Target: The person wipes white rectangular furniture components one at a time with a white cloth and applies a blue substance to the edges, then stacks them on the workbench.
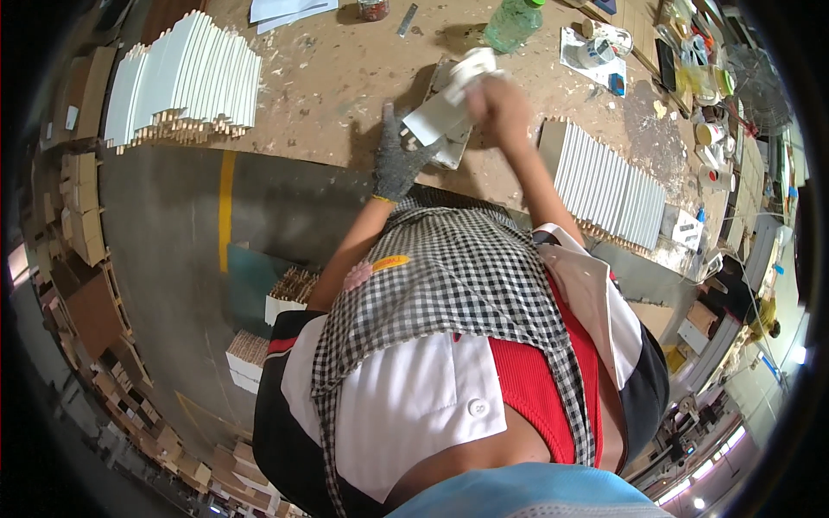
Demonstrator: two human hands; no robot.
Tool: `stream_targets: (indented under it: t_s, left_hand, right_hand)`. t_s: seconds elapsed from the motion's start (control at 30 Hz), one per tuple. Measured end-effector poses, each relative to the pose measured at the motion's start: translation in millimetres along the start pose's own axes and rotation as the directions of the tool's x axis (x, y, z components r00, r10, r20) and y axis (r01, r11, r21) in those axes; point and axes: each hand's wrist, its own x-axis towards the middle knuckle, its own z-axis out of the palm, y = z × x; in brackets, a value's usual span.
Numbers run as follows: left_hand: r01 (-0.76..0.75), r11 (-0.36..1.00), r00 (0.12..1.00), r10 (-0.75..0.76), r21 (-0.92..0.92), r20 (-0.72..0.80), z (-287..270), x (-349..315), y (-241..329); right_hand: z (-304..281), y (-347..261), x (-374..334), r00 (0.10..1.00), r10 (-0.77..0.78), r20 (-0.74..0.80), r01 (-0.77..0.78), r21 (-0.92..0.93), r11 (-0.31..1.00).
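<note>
- My left hand (399,160), in a grey knit glove, has one digit raised apart and the others bent at the near end of a white dowelled panel (434,119), holding it.
- The panel is tilted in front of me, above the workbench (319,108), with small wooden pegs poking out at its near left end.
- My bare right hand (499,108) is blurred at the panel's far end; I cannot tell how tightly its fingers are closed, or on what.
- Just beyond it is a white, bunched-looking thing (474,64), too unclear for me to name.
- Beneath the panel lies a paint-smeared block (452,152), near the bench's front edge.
- To my left is a stack of white panels (186,78), pegs toward me; to my right stands another row of white panels (609,186).
- Farther back are a green plastic bottle (514,28), a small jar (373,9), a flat metal strip (408,21) and some white sheets (292,10).
</note>
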Motion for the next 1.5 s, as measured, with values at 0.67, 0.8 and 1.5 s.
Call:
stream_targets:
  t_s: [0.67,0.8,1.5]
  left_hand:
    - [-0.104,0.905,0.768,0.336,0.412,-0.545,-141,47,-64]
    - [0.2,0.47,0.681,0.564,0.86,-0.467,-78,49,-26]
    - [-0.017,0.923,0.946,-0.11,0.385,0.305,130,-2,3]
  right_hand:
    - [-164,173,-126,0.676,0.669,-0.309,0.143,0.946,0.293]
    - [-192,176,-211,0.59,0.756,-0.284,0.287,0.949,0.132]
    - [-157,150,-260,0.563,0.822,-0.087,0.456,0.862,-0.221]
